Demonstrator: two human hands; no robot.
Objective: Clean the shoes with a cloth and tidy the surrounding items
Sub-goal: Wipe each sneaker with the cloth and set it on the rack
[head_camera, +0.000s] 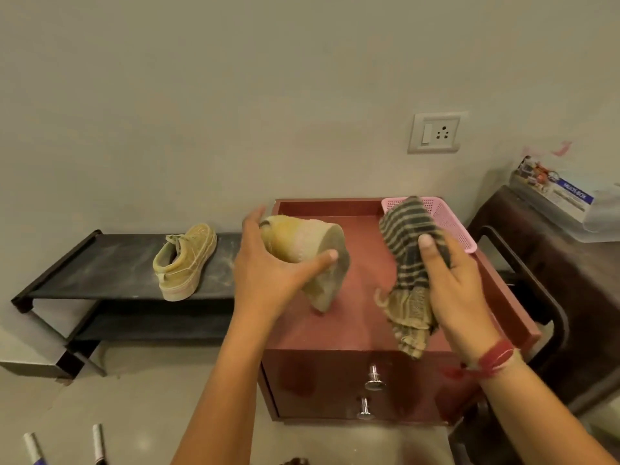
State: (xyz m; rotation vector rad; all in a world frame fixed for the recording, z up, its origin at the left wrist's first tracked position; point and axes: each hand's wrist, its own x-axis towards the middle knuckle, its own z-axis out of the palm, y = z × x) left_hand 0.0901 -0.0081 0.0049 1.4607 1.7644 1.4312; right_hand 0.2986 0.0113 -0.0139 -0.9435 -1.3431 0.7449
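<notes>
while i look down through the head camera, my left hand (268, 263) grips a tan suede lace-up shoe (302, 243) – fingers curled behind its upper, thumb pressed across the pale sole. the shoe is tipped up on end over the top of a dark red wooden cabinet (335, 333), its lower end close to the surface; i cannot tell whether it touches. my right hand (459, 290) is clamped on a dark-and-beige striped cloth (409, 250), thumb on the front of it, with the fabric sticking up above my fingers and hanging in a crumpled fringe below my palm. cloth and shoe are apart, with bare cabinet top between them. a red thread band (493, 359) circles my right wrist.

a pink perforated plastic basket (449, 223) sits at the far right corner of the cabinet top, partly behind the cloth. two shiny metal knobs (374, 379) stand out from the cabinet's front, one above the other.

the matching second tan shoe (186, 263) rests upright on its sole on the upper shelf of a low black shoe rack (100, 270) to the left, against the wall – well apart from my hands. a white wall socket with a switch (434, 132) is mounted above the cabinet. to the right stands a dark brown wooden table (536, 263) carrying a clear plastic box with a printed label (563, 203). two white pen-like sticks (99, 444) lie on the floor at the lower left.
</notes>
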